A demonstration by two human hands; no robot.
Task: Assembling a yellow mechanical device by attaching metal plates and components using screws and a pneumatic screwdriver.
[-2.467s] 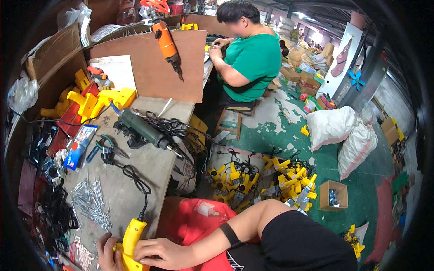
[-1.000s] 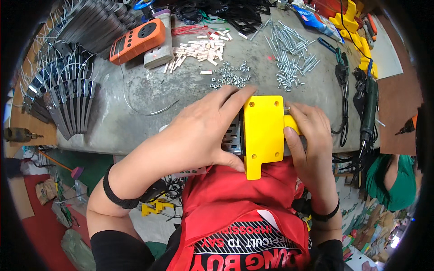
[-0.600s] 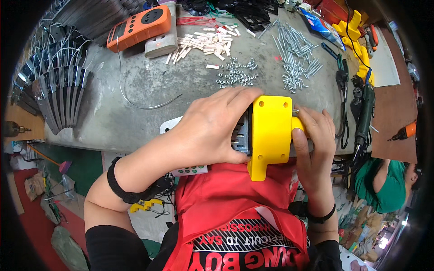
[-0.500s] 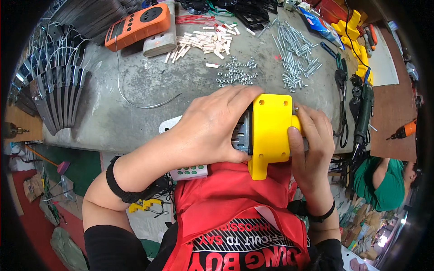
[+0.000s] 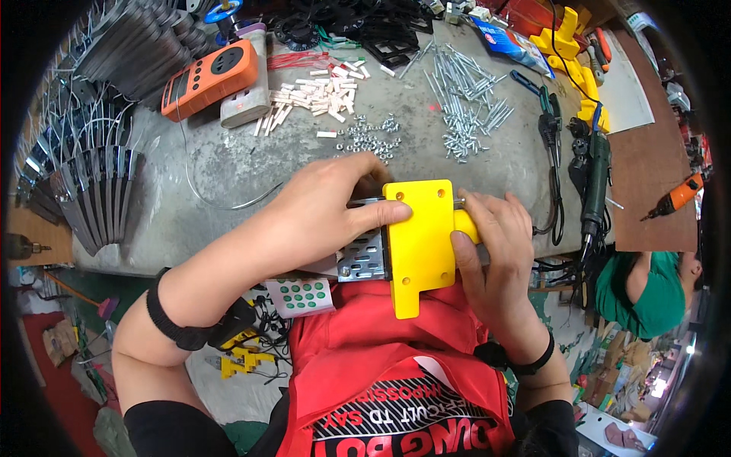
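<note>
A yellow plastic housing [image 5: 421, 247] is held between my hands at the table's near edge, above my red apron. From its left side sticks out a perforated metal plate [image 5: 362, 260]. My left hand [image 5: 324, 206] grips the far left part, thumb on the yellow face, its other fingers partly hidden behind. My right hand [image 5: 499, 247] closes round the yellow stub [image 5: 464, 224] on the right side. By its index finger a short metal bolt end [image 5: 458, 203] shows; whether the fingers press on it, I cannot tell.
Beyond my hands lie nuts [image 5: 371, 140], long screws [image 5: 464, 95] and white ceramic pieces [image 5: 316, 95]. An orange meter [image 5: 210, 79] stands at the far left, above dark metal strips [image 5: 95, 194]. On the right are a dark green corded tool [image 5: 606, 186] and a person in green [image 5: 647, 297].
The housing has shifted left and slightly nearer, along with both hands. My left thumb has moved from the near lower side onto the yellow face, and more of the perforated plate shows.
</note>
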